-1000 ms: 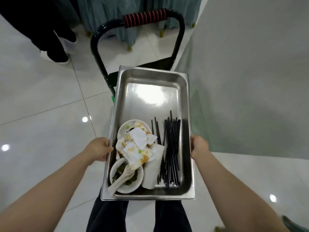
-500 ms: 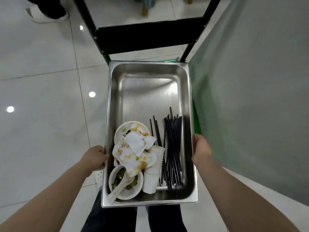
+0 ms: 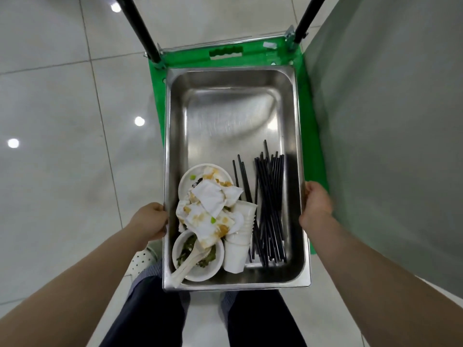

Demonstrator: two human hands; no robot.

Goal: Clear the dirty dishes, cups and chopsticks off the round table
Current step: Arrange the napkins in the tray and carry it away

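Observation:
A deep steel pan (image 3: 233, 116) is held over a green cart platform (image 3: 309, 96). My left hand (image 3: 150, 221) grips its left rim and my right hand (image 3: 316, 202) grips its right rim. In the pan's near half lie a white plate (image 3: 186, 180) under stained napkins (image 3: 208, 209), a white bowl (image 3: 198, 267) with green scraps and a white spoon (image 3: 185, 267), stacked white paper cups (image 3: 239, 239) on their side, and several black chopsticks (image 3: 269, 204). The far half of the pan is bare metal.
The cart's black handle posts (image 3: 141, 33) rise at the far end. A grey-green cloth surface (image 3: 388, 146) fills the right side, close to the cart. Glossy white floor tiles (image 3: 62, 146) lie to the left. My dark trouser legs (image 3: 255, 321) show below the pan.
The pan has moved forward and down over the green cart platform, which now shows beneath it. Both hands keep the same grip on its rims.

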